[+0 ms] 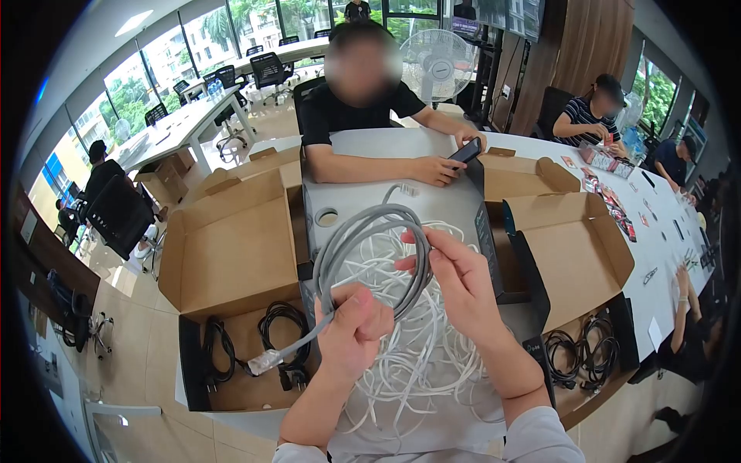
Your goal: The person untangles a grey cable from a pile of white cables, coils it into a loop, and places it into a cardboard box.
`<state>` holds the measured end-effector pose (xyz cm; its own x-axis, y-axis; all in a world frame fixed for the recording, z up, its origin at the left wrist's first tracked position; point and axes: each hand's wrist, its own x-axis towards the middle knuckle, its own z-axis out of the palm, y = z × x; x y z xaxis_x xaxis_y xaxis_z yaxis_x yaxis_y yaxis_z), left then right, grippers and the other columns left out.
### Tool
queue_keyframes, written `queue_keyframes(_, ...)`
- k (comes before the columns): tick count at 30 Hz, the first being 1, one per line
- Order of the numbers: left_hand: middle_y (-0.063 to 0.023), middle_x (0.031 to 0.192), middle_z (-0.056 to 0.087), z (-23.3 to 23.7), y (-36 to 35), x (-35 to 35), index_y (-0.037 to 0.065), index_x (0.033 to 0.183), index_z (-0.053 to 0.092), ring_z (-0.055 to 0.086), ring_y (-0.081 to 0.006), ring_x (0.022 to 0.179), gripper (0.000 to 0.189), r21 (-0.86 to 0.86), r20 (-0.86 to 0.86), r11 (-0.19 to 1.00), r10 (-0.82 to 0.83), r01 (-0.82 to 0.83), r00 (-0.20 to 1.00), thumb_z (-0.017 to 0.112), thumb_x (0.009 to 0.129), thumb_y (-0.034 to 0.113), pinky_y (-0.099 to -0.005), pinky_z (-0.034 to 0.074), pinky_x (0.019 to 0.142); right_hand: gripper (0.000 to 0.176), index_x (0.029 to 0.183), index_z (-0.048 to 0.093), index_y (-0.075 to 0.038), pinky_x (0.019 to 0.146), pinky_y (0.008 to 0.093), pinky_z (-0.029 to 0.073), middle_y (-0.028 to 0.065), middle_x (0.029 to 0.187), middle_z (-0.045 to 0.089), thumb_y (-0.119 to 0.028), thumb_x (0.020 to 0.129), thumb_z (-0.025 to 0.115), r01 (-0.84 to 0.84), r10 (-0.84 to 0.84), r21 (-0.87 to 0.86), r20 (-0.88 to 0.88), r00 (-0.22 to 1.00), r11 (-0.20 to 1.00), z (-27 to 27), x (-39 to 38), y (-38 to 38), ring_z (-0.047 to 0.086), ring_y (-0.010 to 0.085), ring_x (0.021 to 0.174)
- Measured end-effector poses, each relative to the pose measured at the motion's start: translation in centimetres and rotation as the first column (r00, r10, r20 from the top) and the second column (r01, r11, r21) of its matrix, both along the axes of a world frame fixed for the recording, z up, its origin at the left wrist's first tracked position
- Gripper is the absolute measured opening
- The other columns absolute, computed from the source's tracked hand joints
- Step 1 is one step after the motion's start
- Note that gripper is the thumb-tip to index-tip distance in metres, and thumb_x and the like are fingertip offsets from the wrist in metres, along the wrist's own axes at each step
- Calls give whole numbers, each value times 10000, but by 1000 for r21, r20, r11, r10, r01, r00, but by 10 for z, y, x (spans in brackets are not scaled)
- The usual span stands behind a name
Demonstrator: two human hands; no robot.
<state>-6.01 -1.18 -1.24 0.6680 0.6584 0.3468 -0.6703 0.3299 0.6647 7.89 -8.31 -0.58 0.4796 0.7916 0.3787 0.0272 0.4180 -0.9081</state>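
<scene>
A coil of grey network cable [333, 245] is held up between my two hands. My left hand [351, 332] is closed round the lower left of the loops. One cable end hangs past it, its plug [265, 362] looking clear or wrapped in plastic. At the right side of the coil, the thumb and fingers of my right hand [463, 282] are closed on the loops. Beneath both hands a loose tangle of thin white cable [421, 355] is spread over the table [370, 158].
Open cardboard boxes stand left [231, 239] and right [575, 247], with black power cords [220, 355] in the left one and black cables [563, 359] in the right. A tape roll [326, 217] lies behind the coil. Opposite, a person [359, 116] holds a phone [465, 150].
</scene>
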Motion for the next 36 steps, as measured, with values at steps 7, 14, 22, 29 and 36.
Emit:
queue_keyframes(7, 48, 455, 223, 3, 8, -2, 126, 568, 306, 167, -83, 390, 401, -106, -99, 992, -84, 74, 992, 489, 916, 200, -283, 151, 410, 287, 1200, 526, 39, 675, 224, 465, 45, 929, 586, -77, 939, 495, -132, 132, -55, -6, 991, 990, -2, 6, 0, 560, 92, 744)
queue_keyframes(14, 66, 444, 198, -2, 9, 7, 171, 609, 326, 141, -81, 361, 357, -357, -168, 931, -147, 79, 975, 460, 932, 243, -276, 143, 390, 238, 1090, 620, -17, 524, 179, 375, -44, 731, 519, -152, 893, 616, -101, 115, -199, 62, 991, 975, 4, 2, -7, 451, 14, 607)
queue_keyframes(22, 71, 453, 193, -1, 14, 5, 175, 633, 358, 127, -73, 362, 340, -326, -135, 945, -89, 41, 987, 443, 951, 260, -259, 146, 390, 306, 1138, 582, 7, 625, 185, 391, -32, 802, 532, -127, 870, 647, -258, 241, -63, -203, 949, 964, 3, 13, -7, 480, 43, 688)
queue_keyframes(29, 65, 463, 178, -4, 20, 8, 157, 611, 362, 133, -73, 385, 367, -429, -102, 902, -94, 41, 990, 482, 943, 261, -266, 148, 412, 236, 974, 591, -16, 623, 190, 398, -29, 791, 569, -98, 799, 725, -289, 266, -100, -196, 944, 952, -2, 12, -7, 498, 31, 716)
queue_keyframes(36, 59, 468, 183, -6, 20, 9, 160, 606, 356, 144, -79, 388, 377, -513, -114, 856, -140, 62, 984, 486, 941, 271, -261, 165, 420, 190, 808, 527, -53, 522, 170, 313, -60, 677, 480, -45, 775, 714, -186, 193, -180, 23, 981, 966, 4, 7, -10, 397, 12, 595)
